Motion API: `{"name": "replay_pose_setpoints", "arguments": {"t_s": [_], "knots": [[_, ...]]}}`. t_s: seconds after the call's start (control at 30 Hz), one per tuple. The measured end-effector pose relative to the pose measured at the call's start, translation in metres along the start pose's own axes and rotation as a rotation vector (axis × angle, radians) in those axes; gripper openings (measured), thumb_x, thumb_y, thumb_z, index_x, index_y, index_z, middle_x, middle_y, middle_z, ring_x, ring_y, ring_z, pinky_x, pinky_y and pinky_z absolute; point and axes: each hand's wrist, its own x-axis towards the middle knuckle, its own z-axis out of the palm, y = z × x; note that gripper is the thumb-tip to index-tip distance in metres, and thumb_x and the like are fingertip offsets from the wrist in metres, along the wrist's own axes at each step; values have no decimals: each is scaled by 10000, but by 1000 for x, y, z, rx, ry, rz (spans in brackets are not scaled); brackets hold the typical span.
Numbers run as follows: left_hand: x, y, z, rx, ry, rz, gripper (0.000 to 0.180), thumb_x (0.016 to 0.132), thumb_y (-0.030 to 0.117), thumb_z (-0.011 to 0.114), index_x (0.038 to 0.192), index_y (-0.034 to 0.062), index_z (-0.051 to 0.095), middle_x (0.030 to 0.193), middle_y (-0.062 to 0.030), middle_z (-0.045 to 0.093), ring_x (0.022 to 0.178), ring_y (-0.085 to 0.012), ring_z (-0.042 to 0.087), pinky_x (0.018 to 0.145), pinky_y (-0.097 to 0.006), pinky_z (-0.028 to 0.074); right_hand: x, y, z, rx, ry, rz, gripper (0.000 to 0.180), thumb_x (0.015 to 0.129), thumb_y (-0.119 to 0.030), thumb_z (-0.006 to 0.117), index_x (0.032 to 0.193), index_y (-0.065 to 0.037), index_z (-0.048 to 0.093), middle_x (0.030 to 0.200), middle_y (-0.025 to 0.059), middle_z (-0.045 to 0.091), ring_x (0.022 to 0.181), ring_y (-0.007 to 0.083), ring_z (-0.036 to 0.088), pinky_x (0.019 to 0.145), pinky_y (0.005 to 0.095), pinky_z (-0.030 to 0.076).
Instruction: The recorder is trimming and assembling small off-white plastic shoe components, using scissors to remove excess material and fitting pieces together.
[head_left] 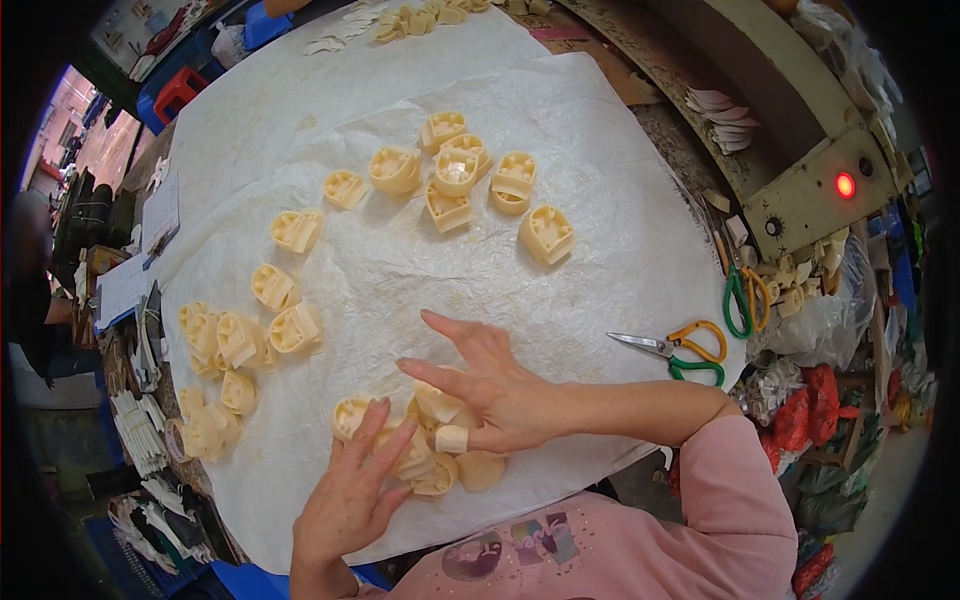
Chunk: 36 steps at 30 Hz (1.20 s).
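Sheet (420, 270) passable mid-span; cream pieces (238, 340) (clustered) block left, scissors (668, 349) right.

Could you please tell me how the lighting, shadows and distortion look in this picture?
In the head view, fisheye distortion bows the scene toward a black border; the white sheet looks diffusely lit; the cream plastic parts cast soft shadows; the red indicator lamp glows brightly; the scissors look reasonably sharp.

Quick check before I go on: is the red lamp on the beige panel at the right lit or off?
Lit: the red lamp glows bright with a pale centre against the beige panel.
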Motion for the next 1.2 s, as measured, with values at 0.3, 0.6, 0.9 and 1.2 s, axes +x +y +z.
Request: {"name": "replay_pose_setpoints", "arguments": {"t_s": [0.3, 0.6, 0.9, 1.2], "knots": [[24, -9, -44, 87, 361, 3, 709, 687, 50, 708, 1344, 117, 449, 1370, -220, 385, 1190, -398, 463, 988, -419, 396, 18, 73, -75, -495, 323, 260, 713, 778, -317, 662, 1417, -228, 358, 1401, 293, 250, 1245, 454, 308, 991, 547, 292], [239, -41, -66, 247, 521, -121, 881, 684, 259, 777, 1429, 268, 307, 1442, -267, 246, 1357, -405, 233, 1083, -460, 289, 52, 105, -62, -746, 194, 720, 674, 744, -182, 654, 1366, -310, 427, 1398, 226, 315, 1064, 372, 500, 817, 425, 467], [278, -68, -76, 87, 383, -102, 649, 661, 232, 813, 1257, 243, 557, 1412, -215, 291, 1345, -353, 275, 1075, -435, 319, 53, 132, -105, -510, 167, 736, 547, 760, -92, 592, 1274, -264, 526, 1277, 154, 445, 1017, 314, 572, 827, 405, 499], [278, -84, -74, -72, 584, -76, 395, 680, 83, 769, 1049, 125, 633, 1264, -127, 471, 1163, -251, 497, 993, -333, 426, 19, 136, -126, 686, 699, 618, 559, 769, -91, 645, 1299, -172, 484, 1156, 146, 564, 944, 192, 598, 735, 309, 519]]}}
